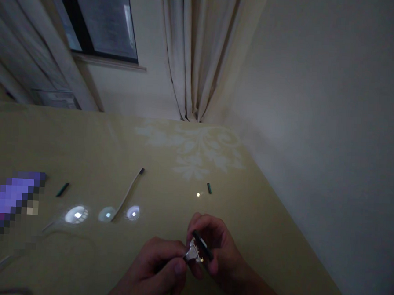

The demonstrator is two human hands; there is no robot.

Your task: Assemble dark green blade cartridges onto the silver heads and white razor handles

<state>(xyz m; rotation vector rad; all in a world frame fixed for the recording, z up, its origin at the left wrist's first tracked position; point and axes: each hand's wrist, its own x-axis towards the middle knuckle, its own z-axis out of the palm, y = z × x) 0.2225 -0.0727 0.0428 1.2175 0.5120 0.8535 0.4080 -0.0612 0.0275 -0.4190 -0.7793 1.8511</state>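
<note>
Left hand: here I am, thumb and forefinger of my left hand [159, 266] pressed together on the narrow end of a silver piece [193, 251].
Right hand: and my right hand [224, 250] curls round from the other side, fingers clamped on a black bar [203, 245].
Silver piece: right between my two hands, its wide end against or just beside the bar; whether they join, I can't tell.
Black bar: tilted, upper end by my right fingers, lower end by my right thumb.
Table: open surface [262, 230] beyond my knuckles and to my right, out to the slanting edge along the wall [333, 128].
Small dark strip: ahead of my right hand [209, 188], apart from it.
Left side: a white cord [127, 193], another dark strip [62, 189], then a pixelated purple patch [11, 204], all well clear of my fingers.
</note>
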